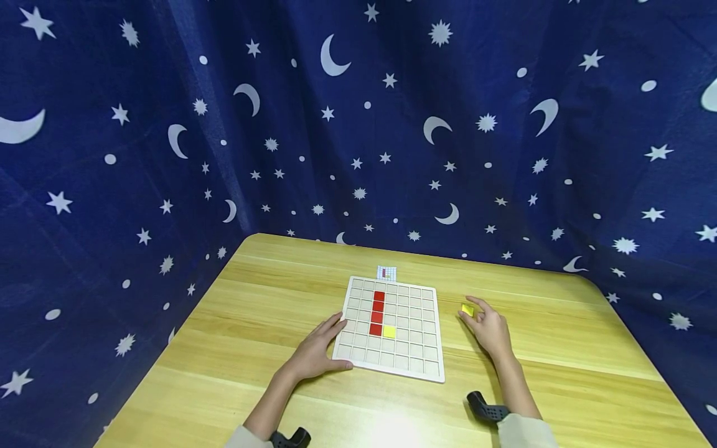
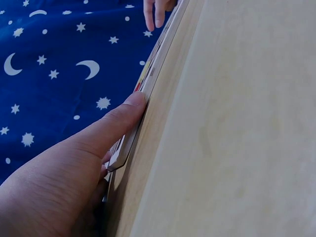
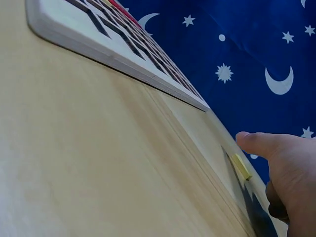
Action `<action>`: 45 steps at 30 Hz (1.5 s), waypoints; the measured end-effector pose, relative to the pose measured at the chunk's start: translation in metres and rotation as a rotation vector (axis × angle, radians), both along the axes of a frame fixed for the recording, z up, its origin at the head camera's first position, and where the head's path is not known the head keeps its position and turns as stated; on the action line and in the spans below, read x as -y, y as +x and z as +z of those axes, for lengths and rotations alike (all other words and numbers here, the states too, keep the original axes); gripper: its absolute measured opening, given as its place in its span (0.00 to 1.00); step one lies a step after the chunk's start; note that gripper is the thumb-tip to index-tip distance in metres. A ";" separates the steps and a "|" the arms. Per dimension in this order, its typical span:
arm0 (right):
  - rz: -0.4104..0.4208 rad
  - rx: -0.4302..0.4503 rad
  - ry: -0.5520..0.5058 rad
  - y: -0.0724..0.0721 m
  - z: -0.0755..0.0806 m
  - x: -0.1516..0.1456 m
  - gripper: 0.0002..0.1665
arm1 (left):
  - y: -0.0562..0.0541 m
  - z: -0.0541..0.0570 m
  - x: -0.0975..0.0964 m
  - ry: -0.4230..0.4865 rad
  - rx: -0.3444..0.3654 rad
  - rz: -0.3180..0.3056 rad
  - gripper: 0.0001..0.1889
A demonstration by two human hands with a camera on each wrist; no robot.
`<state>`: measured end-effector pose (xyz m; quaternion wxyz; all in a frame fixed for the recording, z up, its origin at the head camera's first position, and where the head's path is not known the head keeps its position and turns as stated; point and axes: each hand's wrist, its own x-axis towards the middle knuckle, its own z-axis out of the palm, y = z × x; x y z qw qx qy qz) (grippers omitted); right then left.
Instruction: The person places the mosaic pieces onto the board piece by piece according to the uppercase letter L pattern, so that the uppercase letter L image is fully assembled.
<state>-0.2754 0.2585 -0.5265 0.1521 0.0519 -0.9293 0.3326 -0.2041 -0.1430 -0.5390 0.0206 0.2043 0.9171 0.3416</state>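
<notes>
A white square grid board (image 1: pixel 411 367) lies on the wooden table, with a column of several red tiles (image 1: pixel 377 317) and one yellow tile (image 1: pixel 389 332) beside the lowest red one. My left hand (image 1: pixel 315 351) rests at the board's near left corner, its fingers along the left edge and the thumb (image 2: pixel 116 118) against the front edge. To the right of the board, my right hand (image 1: pixel 490 330) is over a loose yellow tile (image 3: pixel 241 167), thumb and index finger spread around it. In the right wrist view this tile lies on the table, apart from the thumb (image 3: pixel 256 142).
Behind the board's far edge lies a small card (image 1: pixel 386 274) printed with a grid and a coloured pattern. A dark blue curtain (image 1: pixel 386 99) with moons and stars hangs along the back and sides of the table (image 1: pixel 269 274). Each wrist wears a black device (image 1: pixel 486 409).
</notes>
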 end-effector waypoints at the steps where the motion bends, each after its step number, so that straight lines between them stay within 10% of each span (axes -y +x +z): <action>1: -0.001 0.002 -0.001 0.000 0.000 -0.001 0.28 | 0.000 0.000 0.000 0.000 0.000 0.000 0.52; 45: -0.090 0.051 0.092 0.004 -0.004 -0.001 0.24 | -0.001 -0.001 0.001 -0.010 -0.009 0.004 0.52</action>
